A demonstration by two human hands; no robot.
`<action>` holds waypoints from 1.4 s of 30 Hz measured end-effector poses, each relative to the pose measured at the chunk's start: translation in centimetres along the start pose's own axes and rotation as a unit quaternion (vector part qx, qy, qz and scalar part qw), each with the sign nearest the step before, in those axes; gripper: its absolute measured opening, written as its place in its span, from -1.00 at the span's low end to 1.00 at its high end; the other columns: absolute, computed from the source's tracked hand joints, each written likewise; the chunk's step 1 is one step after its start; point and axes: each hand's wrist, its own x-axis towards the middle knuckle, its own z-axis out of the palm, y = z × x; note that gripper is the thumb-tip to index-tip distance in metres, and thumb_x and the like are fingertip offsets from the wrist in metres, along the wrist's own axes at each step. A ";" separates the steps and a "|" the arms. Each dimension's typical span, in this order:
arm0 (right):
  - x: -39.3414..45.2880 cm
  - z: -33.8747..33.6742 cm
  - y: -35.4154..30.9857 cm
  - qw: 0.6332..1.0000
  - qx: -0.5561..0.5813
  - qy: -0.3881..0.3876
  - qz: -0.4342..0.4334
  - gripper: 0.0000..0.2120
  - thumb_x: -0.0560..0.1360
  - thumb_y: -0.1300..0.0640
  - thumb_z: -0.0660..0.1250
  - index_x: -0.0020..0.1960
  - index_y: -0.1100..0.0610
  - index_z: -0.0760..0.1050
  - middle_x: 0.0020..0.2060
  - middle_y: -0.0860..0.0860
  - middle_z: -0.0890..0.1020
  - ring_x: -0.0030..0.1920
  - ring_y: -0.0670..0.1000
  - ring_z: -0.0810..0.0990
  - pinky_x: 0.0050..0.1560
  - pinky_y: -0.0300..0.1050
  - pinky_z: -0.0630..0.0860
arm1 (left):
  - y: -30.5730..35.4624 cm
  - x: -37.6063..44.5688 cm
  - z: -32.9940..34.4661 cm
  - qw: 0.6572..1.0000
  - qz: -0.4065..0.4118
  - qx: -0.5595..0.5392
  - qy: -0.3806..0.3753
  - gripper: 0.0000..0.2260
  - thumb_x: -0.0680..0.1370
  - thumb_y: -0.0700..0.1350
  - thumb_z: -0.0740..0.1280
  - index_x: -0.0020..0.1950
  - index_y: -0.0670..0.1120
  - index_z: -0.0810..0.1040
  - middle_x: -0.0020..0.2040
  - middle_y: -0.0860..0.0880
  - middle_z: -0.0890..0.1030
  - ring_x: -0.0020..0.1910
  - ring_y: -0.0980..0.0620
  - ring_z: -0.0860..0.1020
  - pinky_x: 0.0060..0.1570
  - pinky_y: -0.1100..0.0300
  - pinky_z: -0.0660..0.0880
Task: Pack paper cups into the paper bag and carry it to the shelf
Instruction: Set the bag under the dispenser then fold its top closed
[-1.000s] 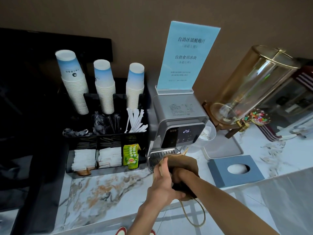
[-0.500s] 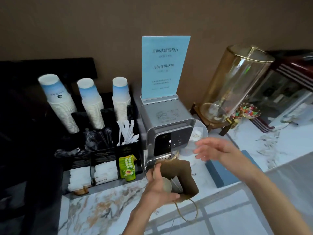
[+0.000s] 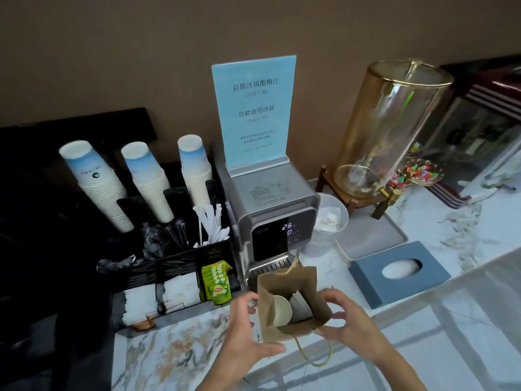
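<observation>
A small brown paper bag (image 3: 307,286) stands open on the marble counter in front of the dispenser. Inside it lie paper cups (image 3: 282,310), their pale rims visible. My left hand (image 3: 245,337) grips the bag's left side and lower edge. My right hand (image 3: 342,320) holds its right side with curled fingers. A string handle (image 3: 313,358) hangs from the bag's near edge. Three stacks of upside-down blue and white paper cups (image 3: 146,179) stand in a black organiser at the back left.
A silver water dispenser (image 3: 270,210) with a blue sign stands just behind the bag. A glass drink jar (image 3: 386,131) on a wooden stand is at the right, a grey tissue box (image 3: 400,272) near it. Straws, tea packets (image 3: 217,283) and napkins fill the organiser.
My right hand came back from the air onto the bag's right side. The bag now stands wider open between both hands. The camera view shifted slightly.
</observation>
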 end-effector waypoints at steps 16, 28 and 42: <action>4.3 2.9 3.0 0.997 -0.061 -0.047 -0.021 -0.55 0.21 -0.03 0.61 -0.04 -0.06 0.45 0.40 -0.27 0.39 0.30 -0.10 0.45 0.32 -0.20 0.34 | -5.0 3.8 1.1 0.999 -0.004 0.048 0.022 -0.65 0.39 -0.18 0.52 0.14 0.05 0.63 0.38 0.09 0.46 0.40 0.03 0.38 0.37 -0.08 0.38; 5.3 4.3 4.3 0.985 -0.138 -0.093 -0.042 -0.44 0.25 0.01 0.54 0.20 -0.23 0.47 0.24 -0.42 0.44 0.17 -0.28 0.51 0.19 -0.38 0.45 | -6.9 4.8 1.8 0.996 -0.061 -0.070 0.015 -0.34 0.29 -0.38 0.52 0.23 0.17 0.47 0.30 0.00 0.55 0.23 0.06 0.54 -0.01 0.28 0.59; 5.3 5.4 3.3 0.999 0.029 0.040 0.015 -0.34 0.25 0.16 0.63 0.13 -0.21 0.33 -0.01 -0.28 0.64 -0.02 -0.18 0.57 -0.04 -0.20 0.51 | -4.0 5.3 0.0 0.984 -0.050 -0.148 0.085 -0.74 0.41 -0.39 0.45 -0.07 -0.14 0.44 -0.07 -0.12 0.64 -0.13 -0.05 0.57 -0.18 0.17 0.55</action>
